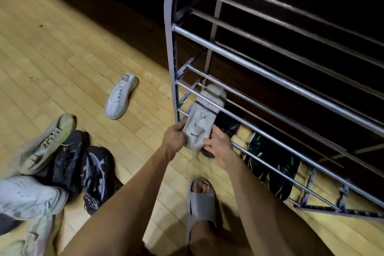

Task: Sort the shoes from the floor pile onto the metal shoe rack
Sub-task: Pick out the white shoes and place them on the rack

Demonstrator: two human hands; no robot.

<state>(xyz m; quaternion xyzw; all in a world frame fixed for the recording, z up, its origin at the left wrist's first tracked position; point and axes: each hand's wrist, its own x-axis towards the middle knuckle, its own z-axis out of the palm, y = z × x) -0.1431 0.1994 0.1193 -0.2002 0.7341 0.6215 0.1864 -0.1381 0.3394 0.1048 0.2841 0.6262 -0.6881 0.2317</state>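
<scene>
Wooden floor (62, 58) bears white sneaker (121, 96), shoe pile (68, 162).

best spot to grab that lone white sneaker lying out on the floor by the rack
Probably the heel collar of the white sneaker. It lies upright on its sole on the wooden floor, apart from the pile, heel end away from the person and toe toward them. Coming from above, fingers can hook into the opening. Both hands are busy now: left hand and right hand hold another white shoe at the rack.

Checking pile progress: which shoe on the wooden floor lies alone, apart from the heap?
The white lace-up sneaker, lying by itself left of the metal shoe rack; the beige and black shoes are bunched at lower left.
</scene>
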